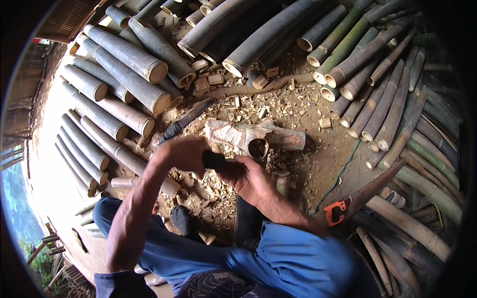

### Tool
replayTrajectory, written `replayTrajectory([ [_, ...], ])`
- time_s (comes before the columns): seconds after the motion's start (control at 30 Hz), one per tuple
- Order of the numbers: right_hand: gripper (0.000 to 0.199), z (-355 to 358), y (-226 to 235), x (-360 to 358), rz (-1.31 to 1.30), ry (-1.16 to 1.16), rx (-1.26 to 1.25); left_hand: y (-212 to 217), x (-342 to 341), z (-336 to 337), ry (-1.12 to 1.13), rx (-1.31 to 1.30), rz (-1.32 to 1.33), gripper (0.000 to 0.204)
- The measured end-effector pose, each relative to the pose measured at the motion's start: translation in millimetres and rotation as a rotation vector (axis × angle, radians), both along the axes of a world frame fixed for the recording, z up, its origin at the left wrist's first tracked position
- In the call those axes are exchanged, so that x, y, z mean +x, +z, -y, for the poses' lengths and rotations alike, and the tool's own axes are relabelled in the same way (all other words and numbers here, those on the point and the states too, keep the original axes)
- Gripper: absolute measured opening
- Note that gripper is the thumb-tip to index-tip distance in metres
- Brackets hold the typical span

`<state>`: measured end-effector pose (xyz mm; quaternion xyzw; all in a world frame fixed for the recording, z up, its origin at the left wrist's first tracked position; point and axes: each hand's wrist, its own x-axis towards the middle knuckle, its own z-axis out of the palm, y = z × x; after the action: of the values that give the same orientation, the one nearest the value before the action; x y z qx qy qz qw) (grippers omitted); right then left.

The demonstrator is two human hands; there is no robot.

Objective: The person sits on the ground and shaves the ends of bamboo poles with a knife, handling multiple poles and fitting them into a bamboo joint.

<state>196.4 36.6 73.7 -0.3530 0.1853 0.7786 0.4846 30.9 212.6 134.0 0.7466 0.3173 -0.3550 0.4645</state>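
Observation:
My left hand point(186, 155) bends down from the wrist and is closed round a short black, handle-like piece point(213, 159), whose kind I cannot make out. Close beside it, my right hand point(252, 181) has its thumb and fingers curled at the other end of that piece; what lies inside its grip is mostly hidden. Just beyond both hands a chopped log point(226, 133) lies on the ground. A hollow bamboo section point(258, 147) rests against it, its open end toward me. Farther left lies a large knife point(196, 111) with a black-wrapped handle.
Bamboo poles point(126, 52) lie stacked at the left, and more poles point(392, 111) at the right. Wood chips point(248, 107) litter the ground. A saw point(338, 211) with an orange handle rests right of my knee. A thin green cord point(343, 171) crosses the floor.

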Motion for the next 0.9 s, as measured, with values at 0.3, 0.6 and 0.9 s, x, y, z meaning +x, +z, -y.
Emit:
replayTrajectory([
  [0.3,0.034,15,19,72,0.611,0.769,0.002,-18,44,215,0.945,-0.159,0.128,0.045],
  [0.6,0.030,23,7,7,-0.210,-0.118,0.095,71,36,44,-0.197,0.484,0.149,0.017],
  [0.9,0.029,5,11,23,0.099,0.128,-0.075,13,11,40,0.200,-0.298,-0.035,0.039],
])
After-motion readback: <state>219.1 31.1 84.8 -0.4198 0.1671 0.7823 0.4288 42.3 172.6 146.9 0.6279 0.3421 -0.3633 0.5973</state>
